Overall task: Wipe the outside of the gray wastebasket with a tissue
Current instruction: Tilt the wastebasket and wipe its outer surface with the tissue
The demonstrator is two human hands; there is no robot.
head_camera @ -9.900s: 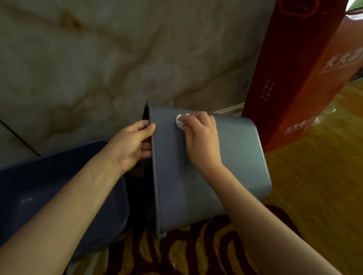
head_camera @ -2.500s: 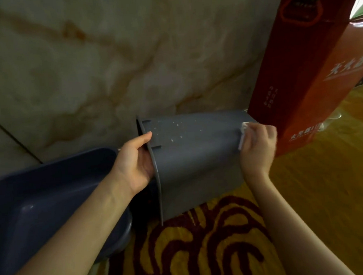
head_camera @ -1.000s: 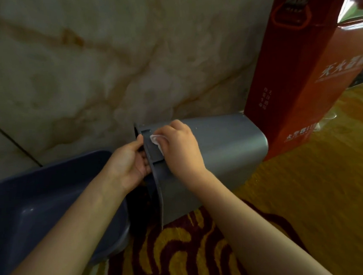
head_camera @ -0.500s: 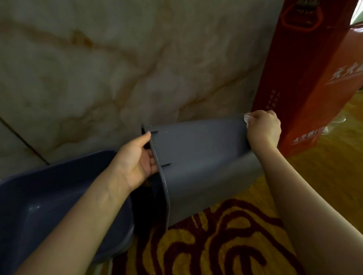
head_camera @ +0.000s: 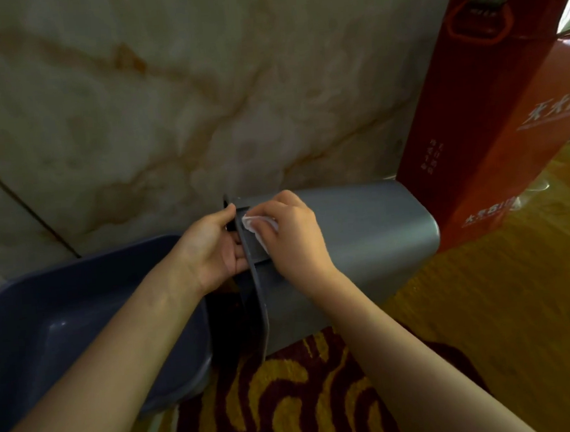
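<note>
The gray wastebasket lies on its side on the floor, its open mouth turned left and its base toward the red box. My left hand grips the rim at the top of the mouth, fingers inside. My right hand presses a small white tissue against the basket's upper outer wall, right beside the rim. Most of the tissue is hidden under my fingers.
A dark blue plastic basin sits left of the basket, under my left forearm. A tall red cardboard box stands at the right against the marble wall. A red-and-yellow patterned rug covers the floor below, with yellow floor to the right.
Half a second ago my right hand held the tissue at the basket's base end by the red box; it has slid left along the wall to the rim. My left hand has kept its hold.
</note>
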